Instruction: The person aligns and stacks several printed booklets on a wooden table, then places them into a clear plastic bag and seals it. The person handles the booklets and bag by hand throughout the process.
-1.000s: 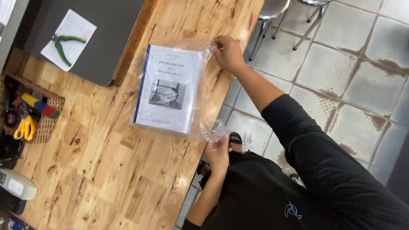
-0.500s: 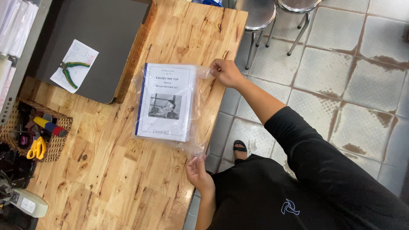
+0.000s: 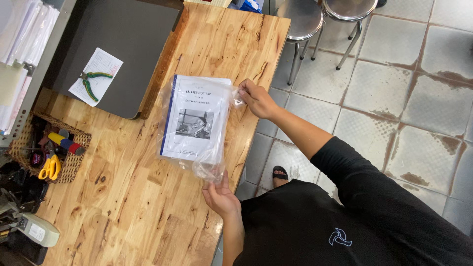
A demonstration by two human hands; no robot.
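Wooden table point(image 3: 123, 197) fills the left and centre of the frame, with a basket point(image 3: 29, 148) of tools at far left, pliers point(image 3: 91, 81) on a paper slip on a grey mat point(image 3: 123, 44) at upper left, and stools point(image 3: 305, 19) on tiled floor at upper right. At centre a booklet point(image 3: 194, 118) lies flat inside a clear bag point(image 3: 212, 170); the left hand point(image 3: 219, 197) pinches the bag's lower edge and the right hand point(image 3: 256, 98) pinches its upper right corner. Judged step: bagging the booklet, with the bag's loose end needing to be drawn taut and flat.
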